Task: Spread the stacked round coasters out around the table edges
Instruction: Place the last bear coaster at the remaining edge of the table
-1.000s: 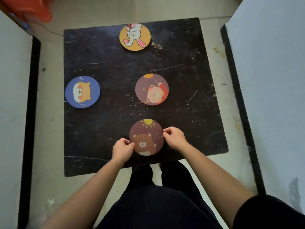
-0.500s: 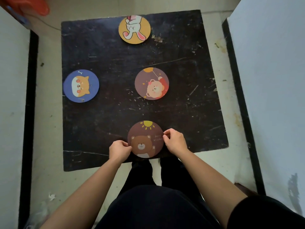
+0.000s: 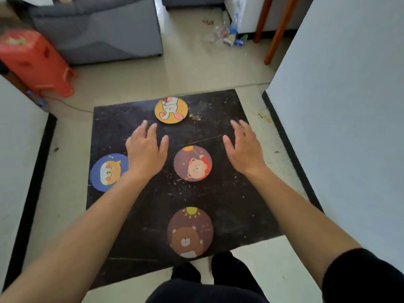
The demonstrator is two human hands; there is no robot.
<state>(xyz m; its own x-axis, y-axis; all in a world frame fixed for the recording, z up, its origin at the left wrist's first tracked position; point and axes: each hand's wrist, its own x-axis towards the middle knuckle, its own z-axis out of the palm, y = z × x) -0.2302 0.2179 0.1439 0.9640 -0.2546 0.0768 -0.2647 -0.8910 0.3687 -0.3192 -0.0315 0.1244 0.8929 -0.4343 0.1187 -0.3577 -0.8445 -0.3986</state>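
Note:
Round coasters lie on a scratched black table (image 3: 229,204). A yellow rabbit coaster (image 3: 171,110) sits at the far edge. A blue dog coaster (image 3: 107,172) rests at the left edge, partly hidden by my left forearm. A brown bear coaster (image 3: 190,232) lies at the near edge. A mauve bear coaster (image 3: 192,163) stays in the middle. My left hand (image 3: 145,153) hovers open just left of that middle coaster. My right hand (image 3: 244,148) hovers open to its right. Neither hand holds anything.
White walls with black skirting close in on the left (image 3: 19,149) and right (image 3: 338,127). An orange plastic stool (image 3: 35,62) and a grey sofa (image 3: 98,31) stand beyond the table. Litter (image 3: 227,33) and wooden legs (image 3: 275,33) lie at the far right.
Both hands let go of the brown bear coaster at the near edge and moved forward, opening on either side of the middle coaster. The view tilted up.

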